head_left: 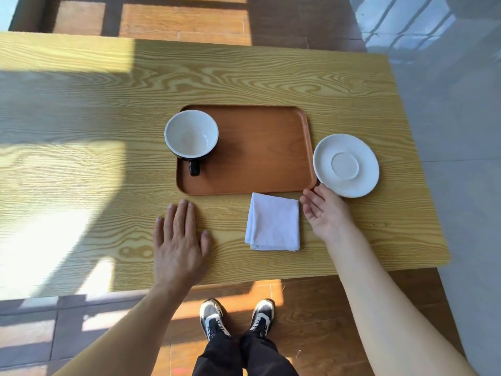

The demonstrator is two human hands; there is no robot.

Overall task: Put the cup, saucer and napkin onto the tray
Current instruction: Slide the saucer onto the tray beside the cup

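On the pale yellow, wood-grain table [271, 77], the left hand [179, 240] lies flat, palm down with fingers spread, holding nothing; it rests on the bare surface just below the near-left corner of the tray. Beyond it stands the cup with a black outside, white inside and black handle [191, 134], upright and empty, its handle pointing toward the person. The cup sits inside the flat, reddish-brown wooden tray with rounded corners [257, 147], at the tray's far-left corner, its rim overhanging the tray's left edge in this view. The rest of the tray floor is bare.

Just in front of the tray's near edge, toward its right half, lies the folded white cloth napkin [273, 222], flat on the table and outside the tray, its top corner nearly touching the tray rim. Right beside the napkin is the right hand [324, 210], open with the palm turned up and leftward, fingers loosely extended, gripping nothing; its fingertips reach the tray's near-right corner and the near-left edge of the saucer. The round white ceramic saucer [345, 165] rests on the table just right of the tray, close against its right rim.
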